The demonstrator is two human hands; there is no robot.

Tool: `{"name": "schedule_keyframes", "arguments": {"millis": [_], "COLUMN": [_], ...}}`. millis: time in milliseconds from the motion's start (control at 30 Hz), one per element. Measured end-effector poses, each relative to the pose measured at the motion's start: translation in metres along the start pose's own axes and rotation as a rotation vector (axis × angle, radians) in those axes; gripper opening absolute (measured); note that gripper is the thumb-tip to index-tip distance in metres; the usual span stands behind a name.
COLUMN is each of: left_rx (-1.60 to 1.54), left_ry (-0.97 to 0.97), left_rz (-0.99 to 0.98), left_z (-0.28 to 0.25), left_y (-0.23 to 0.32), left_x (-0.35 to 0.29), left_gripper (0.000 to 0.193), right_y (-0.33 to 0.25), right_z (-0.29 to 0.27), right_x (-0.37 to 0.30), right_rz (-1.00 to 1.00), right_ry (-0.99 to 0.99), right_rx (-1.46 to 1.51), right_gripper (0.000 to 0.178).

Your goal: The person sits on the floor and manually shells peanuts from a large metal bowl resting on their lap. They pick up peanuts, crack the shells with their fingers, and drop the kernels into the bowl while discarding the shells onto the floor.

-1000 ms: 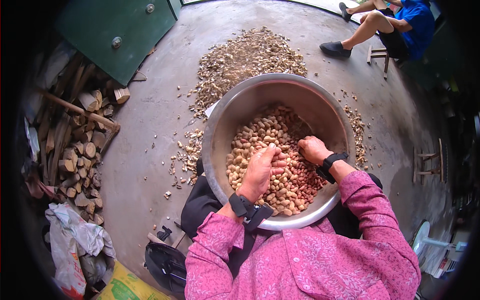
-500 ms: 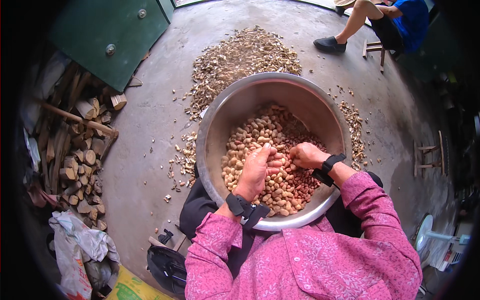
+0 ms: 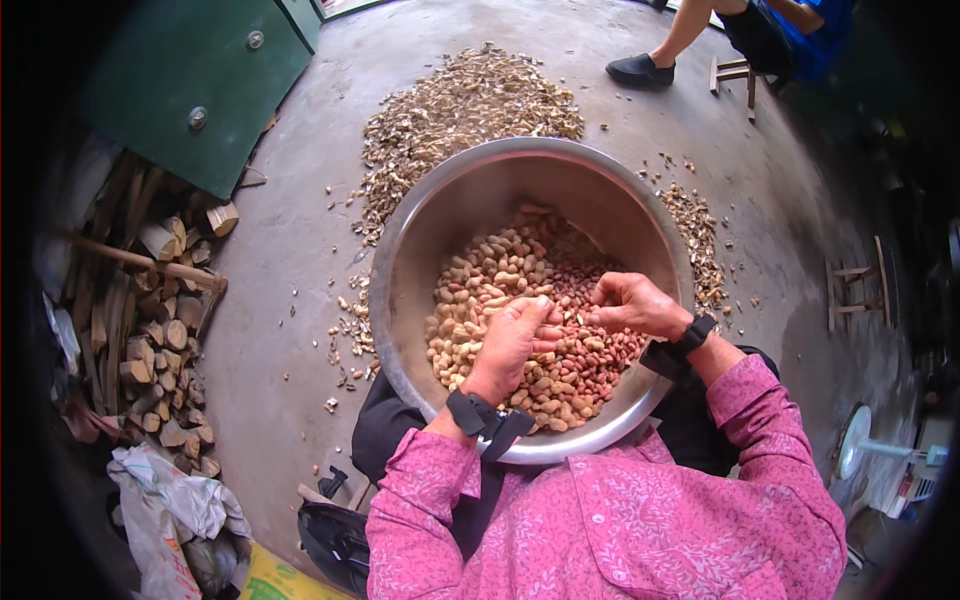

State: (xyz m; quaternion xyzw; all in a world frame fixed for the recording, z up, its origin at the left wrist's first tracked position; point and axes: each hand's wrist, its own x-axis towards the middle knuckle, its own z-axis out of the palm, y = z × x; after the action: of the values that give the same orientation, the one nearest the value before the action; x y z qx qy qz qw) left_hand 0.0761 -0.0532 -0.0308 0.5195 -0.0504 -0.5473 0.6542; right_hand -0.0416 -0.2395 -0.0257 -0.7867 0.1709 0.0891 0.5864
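Note:
A large metal basin point(image 3: 562, 449) stands between my knees. Unshelled peanuts point(image 3: 462, 292) fill its left side, and reddish shelled kernels point(image 3: 608, 352) lie towards the right. Over the middle of the heap is my left hand point(image 3: 512, 345), its fingers curled and thumb pressed to the forefinger. My right hand point(image 3: 640, 304) hovers just right of it, thumb and fingers pinched together. The hands are slightly apart. Whatever either one holds is too small or hidden to make out.
Peanut shells point(image 3: 460, 105) lie piled beyond the basin, with more shells point(image 3: 697, 235) at its right. Chopped firewood point(image 3: 165, 345) is stacked at the left, near sacks point(image 3: 180, 510). A person in blue point(image 3: 805, 35) sits at the far right. A stool point(image 3: 858, 285) and fan point(image 3: 855, 442) stand at the right.
My right hand has lifted from the kernels and turned, now pinching above the heap. The fingers of my left hand have curled in from a more open cupped shape. The whole view has shifted slightly.

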Motion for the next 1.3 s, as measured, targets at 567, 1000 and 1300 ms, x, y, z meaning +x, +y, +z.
{"name": "schedule_keyframes", "arguments": {"millis": [567, 1000, 1300], "left_rx": [-0.063, -0.200, -0.129], "left_ry": [-0.132, -0.100, -0.054], "left_rz": [0.009, 0.076, 0.121], "left_z": [0.008, 0.008, 0.005], "left_y": [-0.002, -0.006, -0.006], "left_x": [-0.003, -0.004, -0.004], "left_gripper": [0.016, 0.012, 0.011], "right_y": [-0.015, -0.026, -0.025], "right_z": [0.018, 0.034, 0.028], "right_x": [0.003, 0.011, 0.008], "right_rz": [0.051, -0.008, -0.035], "right_ry": [-0.158, 0.021, -0.022], "right_rx": [0.713, 0.557, 0.398], "right_gripper": [0.022, 0.027, 0.036]}}
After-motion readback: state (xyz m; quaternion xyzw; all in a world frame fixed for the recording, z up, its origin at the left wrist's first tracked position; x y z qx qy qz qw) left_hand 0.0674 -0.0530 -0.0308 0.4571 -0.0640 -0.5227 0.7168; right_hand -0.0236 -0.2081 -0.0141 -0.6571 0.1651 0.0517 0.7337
